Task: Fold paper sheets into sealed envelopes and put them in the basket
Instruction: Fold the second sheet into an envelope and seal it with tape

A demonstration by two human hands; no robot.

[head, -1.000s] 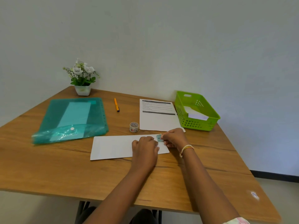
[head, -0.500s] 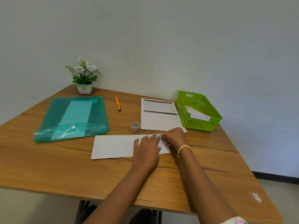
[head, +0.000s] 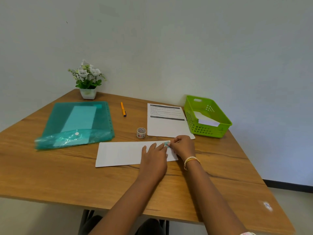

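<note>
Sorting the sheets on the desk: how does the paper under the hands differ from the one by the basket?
The folded paper is a long blank strip lying sideways; the printed sheet is unfolded, with text and dark bars. The left hand presses the folded paper while the right hand holds a tape piece at its edge; the printed sheet lies untouched. Both are white, flat on the table.

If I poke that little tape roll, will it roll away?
Probably not. The tape roll stands on its flat end, so a poke would likely just slide it. It looks small and light. Tipped onto its round edge, it could roll.
</note>
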